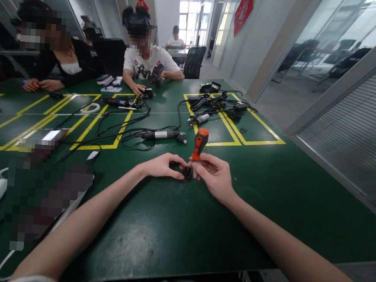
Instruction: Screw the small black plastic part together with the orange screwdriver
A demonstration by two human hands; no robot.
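Observation:
My right hand [214, 174] is closed around an orange-handled screwdriver [200, 143], held upright with its tip down on a small black part [186, 172] on the green table [174, 231]. My left hand [162, 165] pinches that small black part from the left and holds it against the table. The two hands meet at the part, which the fingers largely hide.
An electric screwdriver [162, 135] with black cables lies just beyond my hands. More tools and cables [215, 105] sit in a yellow-taped square at the back right. Two people [144, 59] work at the far side. A white cable and a blurred object [41, 190] lie at the left.

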